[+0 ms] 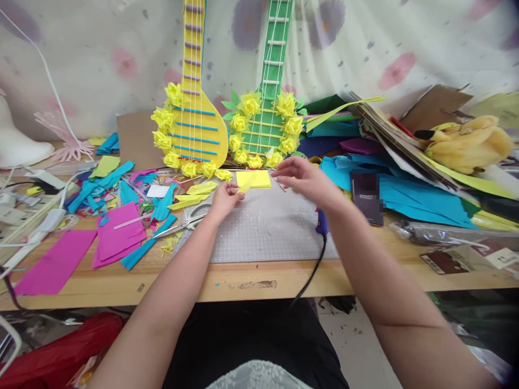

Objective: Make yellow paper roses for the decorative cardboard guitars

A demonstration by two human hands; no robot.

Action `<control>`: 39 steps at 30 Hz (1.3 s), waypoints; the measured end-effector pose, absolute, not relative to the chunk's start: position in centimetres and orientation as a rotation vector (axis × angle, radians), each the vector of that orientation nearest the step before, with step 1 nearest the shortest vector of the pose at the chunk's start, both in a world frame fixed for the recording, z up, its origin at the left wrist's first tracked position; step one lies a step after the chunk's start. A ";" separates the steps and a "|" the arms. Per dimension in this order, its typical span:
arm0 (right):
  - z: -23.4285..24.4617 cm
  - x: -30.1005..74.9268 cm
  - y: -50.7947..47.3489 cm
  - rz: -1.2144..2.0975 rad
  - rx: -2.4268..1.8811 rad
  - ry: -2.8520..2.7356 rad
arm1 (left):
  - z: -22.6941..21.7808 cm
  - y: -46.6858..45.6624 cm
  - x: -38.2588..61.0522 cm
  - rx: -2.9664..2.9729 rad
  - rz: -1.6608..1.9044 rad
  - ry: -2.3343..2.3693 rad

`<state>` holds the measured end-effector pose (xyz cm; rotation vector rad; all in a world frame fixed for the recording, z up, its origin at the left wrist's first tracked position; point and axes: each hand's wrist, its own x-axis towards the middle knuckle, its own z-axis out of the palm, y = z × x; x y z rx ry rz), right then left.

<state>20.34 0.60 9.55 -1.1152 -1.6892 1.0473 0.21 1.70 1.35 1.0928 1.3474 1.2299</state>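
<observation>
My left hand (227, 201) pinches a thin yellow crepe paper piece (246, 183) between thumb and fingers above the grey cutting mat (259, 237). Behind that piece, a yellow paper stack (259, 179) lies at the mat's far edge. Just right of the stack hovers my right hand (302, 178), fingers apart and bent, with nothing plainly in them. Scissors (188, 220) rest left of my left hand, near some cut yellow strips (194, 195). Partly hidden by my right forearm is a blue-handled tool (321, 221) with a black cord.
A yellow paper guitar shape (198, 129) and a green one (263, 121), both trimmed with yellow paper flowers, lean at the back. Magenta sheets (119, 235) and blue scraps cover the left. Blue paper (421, 189), a phone (366, 197) and stacked cardboard (438, 105) lie right.
</observation>
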 end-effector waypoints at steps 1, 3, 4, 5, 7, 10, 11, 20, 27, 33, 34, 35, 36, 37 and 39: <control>10.7 21.8 0.1 0.973 -1.161 -1.713 | 1.3 1.7 0.2 1.092 1.249 1.340; 11.8 25.6 -0.7 0.781 -1.293 -1.711 | 1.3 1.8 0.2 1.083 1.270 1.330; 11.7 27.7 -0.9 0.680 -1.390 -1.689 | 1.3 1.8 0.1 1.077 1.273 1.329; 11.1 29.8 -1.1 0.590 -1.535 -1.647 | 1.3 1.9 0.1 1.071 1.276 1.327; 9.3 33.8 -1.4 0.431 -1.868 -1.578 | 1.3 2.0 0.1 1.063 1.279 1.328; 6.0 37.8 -2.4 0.299 -2.214 -1.567 | 1.2 2.0 0.2 1.063 1.276 1.338; 5.1 38.5 -2.7 0.329 -2.270 -1.572 | 1.2 2.0 0.2 1.065 1.273 1.341; 4.4 38.2 1.7 0.192 -2.287 -1.603 | 1.2 2.0 0.2 1.071 1.275 1.351; 9.9 31.7 3.4 0.039 -2.207 -1.635 | 1.2 2.0 0.1 1.061 1.253 1.350; 7.7 21.7 2.4 0.815 -1.527 -1.591 | 2.0 1.6 0.2 0.996 1.163 1.359; 6.7 19.7 2.6 0.958 -1.404 -1.508 | 2.1 1.5 0.1 0.974 1.154 1.338; 5.6 17.8 2.9 1.045 -1.331 -1.440 | 2.3 1.4 0.1 0.951 1.152 1.315; 4.7 16.1 3.2 1.109 -1.294 -1.370 | 2.4 1.4 0.0 0.929 1.152 1.295; 3.9 14.5 3.6 1.216 -1.255 -1.322 | 2.5 1.4 -0.1 0.909 1.155 1.280; 2.9 12.3 4.3 1.423 -1.171 -1.215 | 2.6 1.4 -0.3 0.876 1.161 1.269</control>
